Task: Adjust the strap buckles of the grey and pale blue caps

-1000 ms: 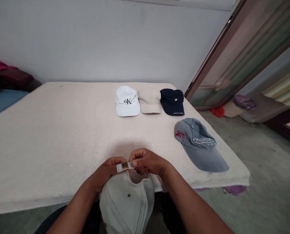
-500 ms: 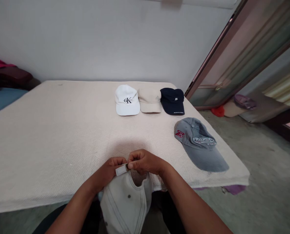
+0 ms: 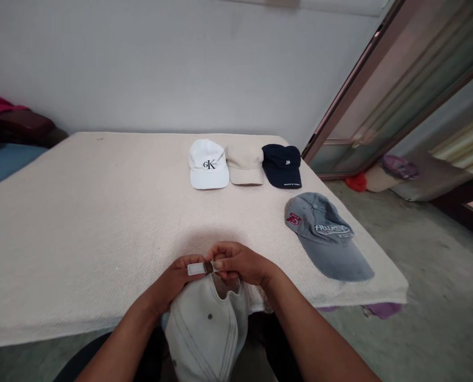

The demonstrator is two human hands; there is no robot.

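Note:
A pale grey-white baseball cap (image 3: 202,329) hangs at the near edge of the table, its back opening and strap turned up toward me. My left hand (image 3: 178,278) is closed on the left side of the adjustment strap (image 3: 196,269), beside a brownish buckle (image 3: 208,267). Pinching the strap just right of that buckle is my right hand (image 3: 240,263). The cap's brim is hidden below. To the right lies a grey cap (image 3: 319,228) with lettering on its front.
At the back of the cloth-covered table (image 3: 101,212) stand a white cap (image 3: 208,164), a beige cap (image 3: 244,164) and a navy cap (image 3: 282,165) in a row. A wall (image 3: 140,63) rises behind. The table's right edge drops to the floor (image 3: 439,265).
My right hand has shifted slightly right along the strap. The buckle now shows between my hands, and the strap lies more level.

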